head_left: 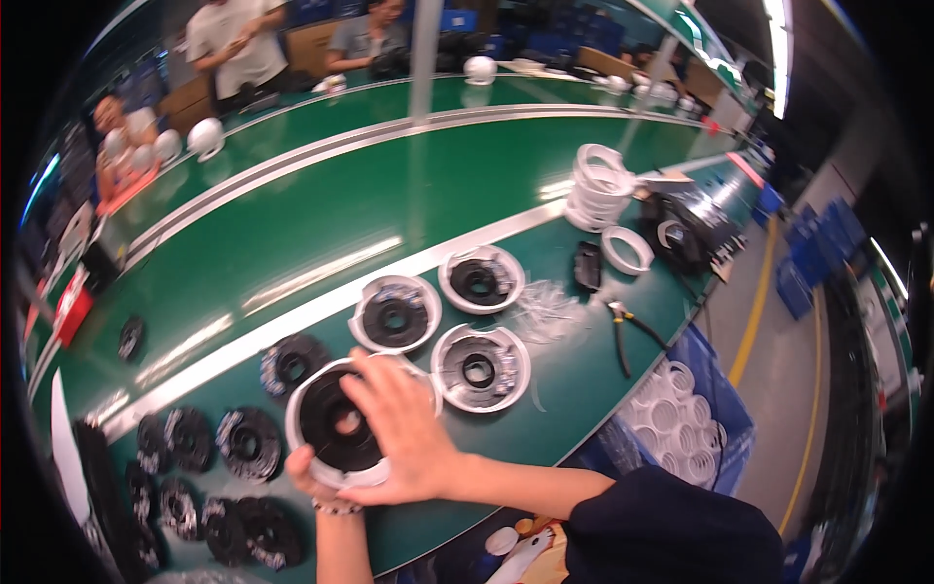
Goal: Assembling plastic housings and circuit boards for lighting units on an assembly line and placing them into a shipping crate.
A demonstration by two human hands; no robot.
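Note:
Over the near edge of the green bench I hold a round white housing (pixel 295 420) with a black disc-shaped insert (pixel 326 414) set inside it. My left hand (pixel 308 475), a beaded bracelet at its wrist, grips the lower left rim and is partly hidden. From the right, my right hand (pixel 413 443) lies across the housing, its fingers over the insert and its thumb at the lower rim. Just beyond are white housings with black inserts and small circuit boards: one at the left (pixel 396 316), one behind (pixel 481 279), another nearest my right hand (pixel 480 369).
Several black disc assemblies (pixel 248 444) lie at left. To the right are white strips (pixel 545 311), pliers (pixel 623 336), a white ring (pixel 627 250) and a stack of white rings (pixel 596 190). A blue crate (pixel 735 419) holds white rings. Co-workers (pixel 233 44) are across the conveyor (pixel 467 170).

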